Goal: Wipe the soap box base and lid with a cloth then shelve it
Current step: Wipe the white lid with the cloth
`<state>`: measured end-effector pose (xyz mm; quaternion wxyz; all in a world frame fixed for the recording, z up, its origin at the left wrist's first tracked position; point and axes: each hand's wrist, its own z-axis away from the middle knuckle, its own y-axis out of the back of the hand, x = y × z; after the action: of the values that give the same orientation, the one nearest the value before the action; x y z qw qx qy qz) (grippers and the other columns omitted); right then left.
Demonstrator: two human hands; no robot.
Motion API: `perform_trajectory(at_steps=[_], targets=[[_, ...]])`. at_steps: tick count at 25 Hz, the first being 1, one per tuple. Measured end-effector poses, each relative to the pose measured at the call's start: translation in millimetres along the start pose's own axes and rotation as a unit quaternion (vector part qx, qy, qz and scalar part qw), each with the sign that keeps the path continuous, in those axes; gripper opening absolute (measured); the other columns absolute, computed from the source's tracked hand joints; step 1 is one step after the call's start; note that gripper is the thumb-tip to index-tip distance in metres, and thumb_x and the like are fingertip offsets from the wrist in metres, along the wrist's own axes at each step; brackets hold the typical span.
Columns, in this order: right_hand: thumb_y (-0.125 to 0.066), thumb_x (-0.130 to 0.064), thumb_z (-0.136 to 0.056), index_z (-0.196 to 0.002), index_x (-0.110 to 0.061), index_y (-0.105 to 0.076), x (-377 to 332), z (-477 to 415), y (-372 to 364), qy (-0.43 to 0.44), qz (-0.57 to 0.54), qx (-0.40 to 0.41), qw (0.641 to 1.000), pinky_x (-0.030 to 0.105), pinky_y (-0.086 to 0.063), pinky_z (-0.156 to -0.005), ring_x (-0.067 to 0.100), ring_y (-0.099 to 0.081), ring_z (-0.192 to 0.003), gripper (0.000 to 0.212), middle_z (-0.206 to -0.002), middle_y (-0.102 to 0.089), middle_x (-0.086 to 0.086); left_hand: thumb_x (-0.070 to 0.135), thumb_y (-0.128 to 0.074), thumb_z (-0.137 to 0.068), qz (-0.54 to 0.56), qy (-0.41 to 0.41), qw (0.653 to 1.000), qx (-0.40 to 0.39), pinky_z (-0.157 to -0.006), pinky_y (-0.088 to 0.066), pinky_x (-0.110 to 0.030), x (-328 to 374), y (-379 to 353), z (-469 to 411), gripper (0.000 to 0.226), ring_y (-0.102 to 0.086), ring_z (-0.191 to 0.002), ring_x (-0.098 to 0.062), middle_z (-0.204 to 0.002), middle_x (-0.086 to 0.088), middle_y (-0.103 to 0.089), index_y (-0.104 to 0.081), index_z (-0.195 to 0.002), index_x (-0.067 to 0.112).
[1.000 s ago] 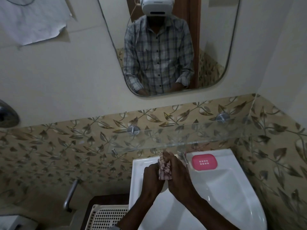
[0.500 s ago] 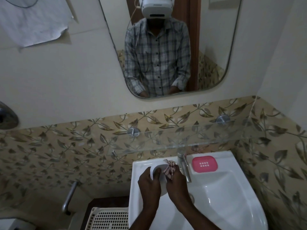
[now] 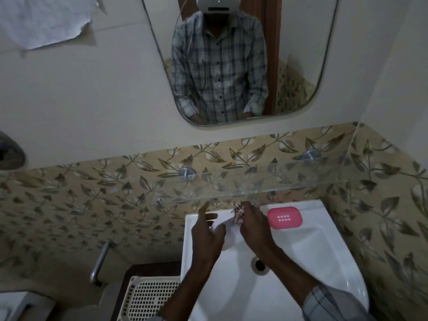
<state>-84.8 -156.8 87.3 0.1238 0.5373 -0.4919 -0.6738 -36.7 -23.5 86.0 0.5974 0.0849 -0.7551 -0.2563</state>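
Left fingers spread against white lid, right fingers pinching patterned cloth; pink slotted base just right, glass shelf above.

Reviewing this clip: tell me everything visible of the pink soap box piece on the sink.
The pink soap box piece is a rounded rectangle, plastic by its look, with two rows of four small pale slots in the middle. It lies flat on the back ledge of the white sink, below the glass shelf. The right hand, holding a cloth, is close on its left without gripping it.
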Motion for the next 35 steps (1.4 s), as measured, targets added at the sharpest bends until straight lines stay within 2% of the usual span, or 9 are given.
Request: perform_trajectory(at_steps=[3, 5, 10, 18, 23, 27, 30, 32, 35], targets=[[-0.049, -0.007, -0.092, -0.132, -0.012, -0.047, -7.5, 3.5, 2.4, 0.08, 0.075, -0.002, 0.994, 0.034, -0.044, -0.097, 0.026, -0.056, -0.118, 0.041, -0.126, -0.06, 0.009, 0.012, -0.061, -0.088, -0.223, -0.072, 0.967, -0.095, -0.073, -0.046, -0.032, 12.0, -2.2, -13.7, 0.014, -0.069, -0.091, -0.027, -0.093, -0.01, -0.076, -0.071, -0.097, 0.009], [-0.049, -0.005, -0.092, -0.128, -0.008, -0.052, -11.1, 10.4, -6.2, 0.044, 0.028, 0.023, 0.998, 0.036, -0.047, -0.092, 0.029, -0.058, -0.115, 0.036, -0.123, -0.063, 0.011, 0.009, -0.057, -0.09, -0.214, -0.073, 0.97, -0.087, -0.07, -0.042, -0.035, 11.3, -9.8, -12.7, 0.014, -0.067, -0.084, -0.03, -0.086, -0.013, -0.074, -0.069, -0.083, 0.004], [-0.054, -0.01, -0.096, -0.113, -0.006, -0.064, -8.9, 10.2, -22.6, -0.205, -0.273, 0.029, 0.94, 0.041, -0.06, -0.062, 0.032, -0.065, -0.094, 0.02, -0.108, -0.069, 0.013, 0.016, -0.05, -0.1, 0.002, 0.049, 0.997, 0.064, -0.063, -0.042, -0.023, -2.0, -28.9, 3.4, 0.031, -0.063, -0.067, -0.003, -0.07, 0.008, -0.068, -0.064, -0.072, 0.02], [-0.056, -0.001, -0.089, -0.088, -0.006, -0.065, -12.7, 14.0, -46.8, -0.33, -0.463, -0.01, 0.823, 0.038, -0.061, -0.062, 0.026, -0.067, -0.069, 0.01, -0.083, -0.069, 0.013, 0.044, -0.043, -0.102, 0.322, 0.316, 0.886, 0.104, -0.091, -0.054, -0.057, -4.0, -38.9, -6.0, 0.03, -0.063, -0.102, -0.035, -0.11, -0.015, -0.066, -0.062, -0.099, 0.021], [-0.058, 0.006, -0.09, -0.115, 0.001, -0.064, -6.6, 18.6, -43.6, -0.199, -0.271, 0.122, 0.934, 0.038, -0.058, -0.085, 0.031, -0.067, -0.103, 0.026, -0.111, -0.071, 0.016, 0.036, -0.075, -0.083, 0.202, 0.305, 0.926, 0.092, -0.096, -0.049, -0.043, 0.5, -39.9, 11.8, 0.094, -0.049, -0.129, -0.037, -0.155, -0.019, -0.029, -0.016, -0.156, 0.026], [-0.049, 0.005, -0.098, -0.131, -0.005, -0.057, -7.5, 36.5, -47.4, -0.086, -0.389, 0.072, 0.914, 0.024, -0.053, -0.092, 0.018, -0.063, -0.115, 0.035, -0.127, -0.065, 0.01, 0.053, -0.077, -0.076, 0.294, 0.349, 0.887, 0.065, -0.104, -0.042, -0.045, 28.8, -39.4, 4.6, 0.113, -0.038, -0.14, -0.038, -0.162, -0.017, -0.018, 0.003, -0.155, 0.042], [-0.054, 0.009, -0.09, -0.147, -0.02, -0.041, 6.5, 53.8, -53.8, 0.049, -0.354, -0.001, 0.934, 0.02, -0.044, -0.101, 0.0, -0.055, -0.119, 0.065, -0.142, -0.054, -0.006, 0.058, -0.055, -0.091, 0.385, 0.352, 0.853, 0.005, -0.107, -0.044, -0.051, 14.5, -24.6, -25.1, 0.08, -0.049, -0.133, -0.034, -0.152, -0.016, -0.042, -0.023, -0.156, 0.025], [-0.056, -0.003, -0.093, -0.146, -0.039, -0.034, 11.0, 57.2, -50.0, 0.076, -0.387, -0.074, 0.916, 0.012, -0.041, -0.096, -0.009, -0.052, -0.113, 0.068, -0.139, -0.051, -0.019, 0.058, -0.045, -0.095, 0.41, 0.374, 0.829, -0.072, -0.085, -0.056, -0.04, 11.3, -19.9, -23.3, 0.066, -0.068, -0.105, -0.027, -0.125, -0.017, -0.067, -0.053, -0.138, 0.009], [-0.054, 0.0, -0.097, -0.152, -0.017, -0.028, 0.5, 41.3, -43.6, 0.079, -0.436, -0.09, 0.892, 0.025, -0.03, -0.116, 0.007, -0.035, -0.142, 0.063, -0.156, -0.034, -0.004, 0.048, -0.034, -0.103, 0.389, 0.348, 0.844, -0.127, -0.096, -0.05, -0.037, 2.5, -27.1, -6.8, 0.043, -0.068, -0.093, -0.011, -0.139, -0.011, -0.06, -0.066, -0.119, 0.024]])
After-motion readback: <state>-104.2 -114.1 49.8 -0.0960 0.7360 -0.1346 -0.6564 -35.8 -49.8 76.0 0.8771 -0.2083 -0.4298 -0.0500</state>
